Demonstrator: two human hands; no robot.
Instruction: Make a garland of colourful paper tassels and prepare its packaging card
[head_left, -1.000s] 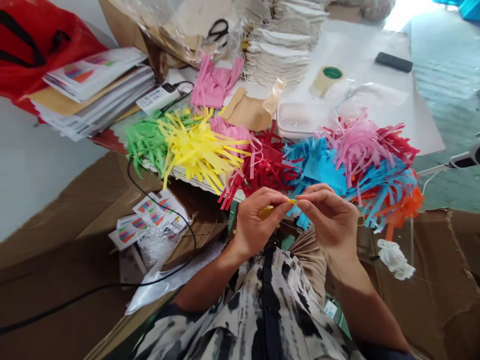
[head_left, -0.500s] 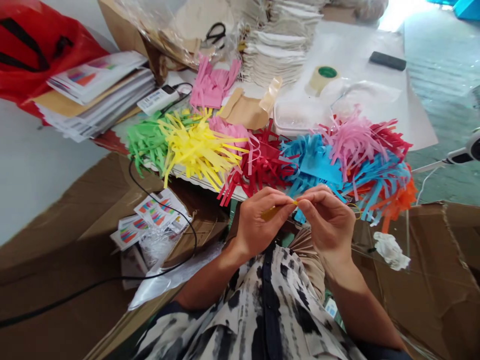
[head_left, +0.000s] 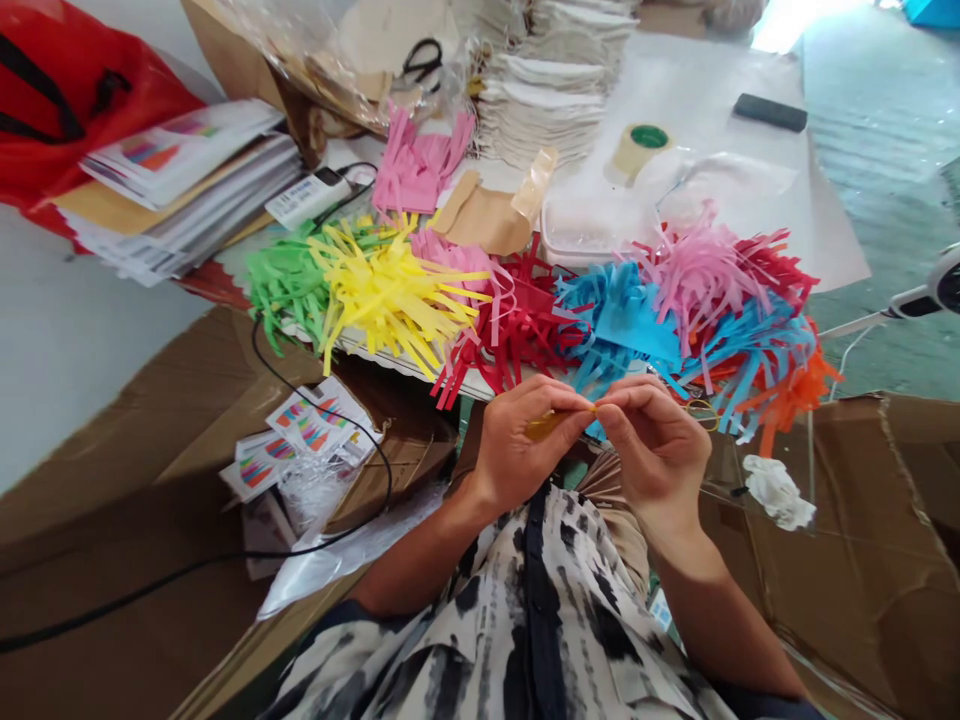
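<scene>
Fingertip to fingertip, my left hand (head_left: 517, 435) and my right hand (head_left: 652, 440) both pinch a thin yellow string (head_left: 545, 424). Part of it shows inside my left hand, and a thin loop sticks out past the right one. The spot where the fingertips meet is mostly covered. Just beyond my hands, fringed paper tassels lie along the table's front edge: yellow (head_left: 397, 295), green (head_left: 289, 285), red (head_left: 521, 325), blue (head_left: 637, 325), pink (head_left: 701, 270) and orange (head_left: 806, 385).
Behind the tassels are a clear plastic box (head_left: 581, 228), a tape roll (head_left: 637, 155), scissors (head_left: 422, 62) and a stack of white bundles (head_left: 544, 105). Papers (head_left: 187, 200) are piled at left. A black cable (head_left: 390, 470) hangs over a cardboard box (head_left: 150, 430).
The view has shifted slightly. Both hands stay together at the fingertips, pinching the string, with only a tiny movement of the fingers.
</scene>
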